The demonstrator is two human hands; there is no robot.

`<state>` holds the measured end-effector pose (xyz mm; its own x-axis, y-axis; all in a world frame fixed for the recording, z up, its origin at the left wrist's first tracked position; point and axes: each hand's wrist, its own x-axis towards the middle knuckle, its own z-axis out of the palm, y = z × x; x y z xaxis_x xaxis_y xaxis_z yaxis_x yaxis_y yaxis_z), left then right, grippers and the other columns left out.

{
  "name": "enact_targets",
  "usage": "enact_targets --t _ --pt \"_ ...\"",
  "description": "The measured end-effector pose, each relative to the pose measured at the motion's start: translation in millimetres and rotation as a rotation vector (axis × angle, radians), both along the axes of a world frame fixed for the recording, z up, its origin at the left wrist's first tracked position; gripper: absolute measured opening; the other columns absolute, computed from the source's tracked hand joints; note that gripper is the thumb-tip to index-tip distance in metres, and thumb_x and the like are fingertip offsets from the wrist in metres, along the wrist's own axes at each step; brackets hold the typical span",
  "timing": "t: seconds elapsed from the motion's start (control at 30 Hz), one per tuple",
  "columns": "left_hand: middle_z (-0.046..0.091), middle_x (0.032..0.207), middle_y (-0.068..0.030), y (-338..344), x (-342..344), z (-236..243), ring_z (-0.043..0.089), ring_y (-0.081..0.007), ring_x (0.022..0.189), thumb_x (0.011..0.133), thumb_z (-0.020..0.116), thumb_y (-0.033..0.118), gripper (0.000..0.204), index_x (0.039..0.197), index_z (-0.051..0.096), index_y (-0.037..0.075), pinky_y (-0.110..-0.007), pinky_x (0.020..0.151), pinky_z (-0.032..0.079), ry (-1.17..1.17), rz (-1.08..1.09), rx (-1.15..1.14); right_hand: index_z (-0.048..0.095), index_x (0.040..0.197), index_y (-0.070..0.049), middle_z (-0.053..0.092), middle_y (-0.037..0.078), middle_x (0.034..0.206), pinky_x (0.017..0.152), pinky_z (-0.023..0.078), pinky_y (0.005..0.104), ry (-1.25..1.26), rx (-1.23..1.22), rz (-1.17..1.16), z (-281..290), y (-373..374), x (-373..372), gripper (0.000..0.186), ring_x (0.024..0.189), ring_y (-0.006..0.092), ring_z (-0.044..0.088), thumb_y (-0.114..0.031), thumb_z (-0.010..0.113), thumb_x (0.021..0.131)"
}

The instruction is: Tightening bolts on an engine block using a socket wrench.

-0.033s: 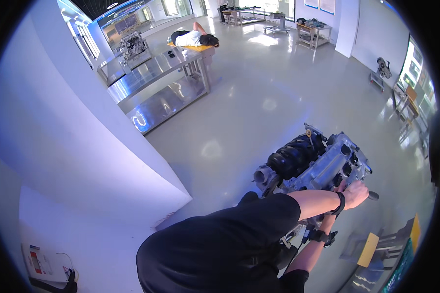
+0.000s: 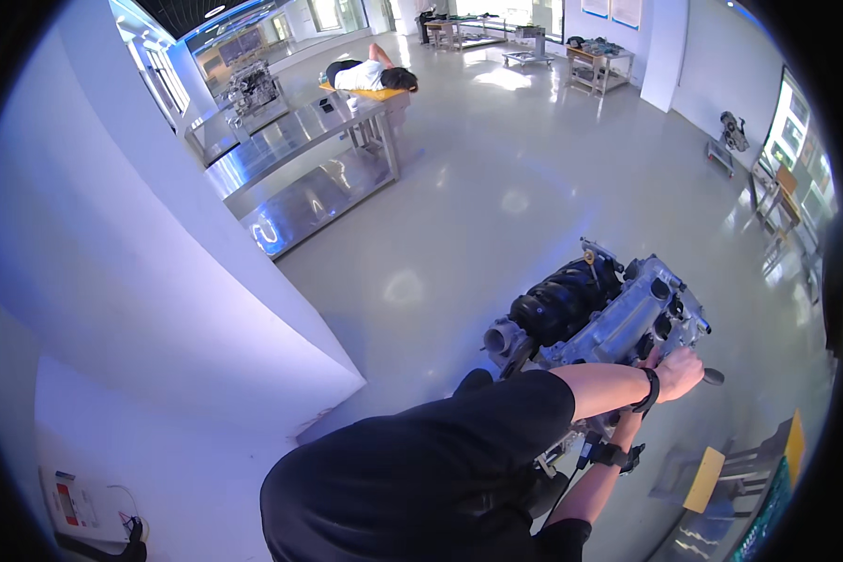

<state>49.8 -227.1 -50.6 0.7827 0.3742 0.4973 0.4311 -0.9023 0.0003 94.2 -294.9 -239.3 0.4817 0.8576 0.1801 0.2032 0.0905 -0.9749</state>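
Note:
An engine with a silver valve cover [image 2: 609, 330] and a black ribbed intake manifold [image 2: 564, 302] stands in front of me, right of centre. My left hand [image 2: 681, 375] is closed at the engine's near right side. Just beyond its knuckles a dark rounded end [image 2: 713, 377] sticks out; whether it belongs to something in the hand is unclear. Beneath the left wrist my right arm reaches up, and a bit of my right hand [image 2: 651, 358] shows against the engine. Its fingers are mostly hidden. Both wrists wear black bands.
A white pillar [image 2: 281, 347] rises at the left. Beyond it stands a steel workbench [image 2: 286, 140], with a person [image 2: 370, 77] lying on a yellow top at its far end. A yellow-edged stool [image 2: 704, 478] is at the lower right; another engine [image 2: 732, 131] sits by the right wall.

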Motion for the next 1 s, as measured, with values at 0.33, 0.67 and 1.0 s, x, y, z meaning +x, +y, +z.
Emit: enact_targets --t 0.33,0.67,1.0 --pt "0.068 0.070 -0.0085 5 -11 16 0.068 -0.0190 0.067 0.068 0.064 0.010 0.008 0.070 0.071 0.006 -0.031 0.058 0.051 0.159 -0.201 -0.023 0.025 0.147 -0.006 0.036 0.011 0.145 0.106 0.031 0.0330 -0.028 -0.011 -0.041 -5 -8 1 0.060 0.130 0.0199 0.036 -0.027 0.051 0.096" --pt "0.066 0.071 -0.0117 5 -7 5 0.068 -0.0213 0.067 0.070 0.064 0.013 0.014 0.076 0.066 0.001 -0.034 0.059 0.050 0.075 -0.218 -0.098 0.029 0.143 -0.001 0.042 0.012 0.139 0.103 0.034 0.0325 -0.094 0.049 0.012 7 2 8 0.061 0.124 0.0207 0.042 -0.028 0.053 0.094" --pt "0.068 0.082 -0.0217 42 3 19 0.069 -0.0337 0.079 0.078 0.059 0.006 0.015 0.087 0.066 -0.003 -0.042 0.070 0.055 -0.297 0.133 -0.850 0.036 0.137 0.004 0.049 0.013 0.128 0.099 0.038 0.0318 -0.257 0.303 0.092 44 36 1 0.058 0.116 0.0207 0.049 -0.028 0.056 0.093"
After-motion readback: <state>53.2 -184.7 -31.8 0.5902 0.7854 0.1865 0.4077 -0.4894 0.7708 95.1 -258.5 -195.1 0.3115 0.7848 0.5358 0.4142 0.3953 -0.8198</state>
